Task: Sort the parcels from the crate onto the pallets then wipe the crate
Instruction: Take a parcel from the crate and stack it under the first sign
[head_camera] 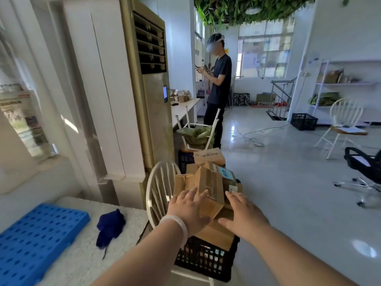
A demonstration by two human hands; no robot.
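Note:
A black plastic crate [206, 259] stands on a white chair [159, 188] and is heaped with brown cardboard parcels [208, 182]. My left hand [188, 209] reaches over the heap with fingers spread, touching or just above a tilted parcel. To its right, my right hand [244, 215] hovers over the parcels, fingers straight and apart. Neither hand grips anything. A blue perforated pallet [35, 238] lies on the white counter at lower left. A dark blue cloth [110, 226] sits crumpled beside the pallet.
A tall air conditioner [148, 83] stands behind the chair. A person [218, 85] stands further back looking at a phone. Another black crate [304, 121], a white chair [342, 124] and a black office chair [365, 168] sit on the glossy floor to the right.

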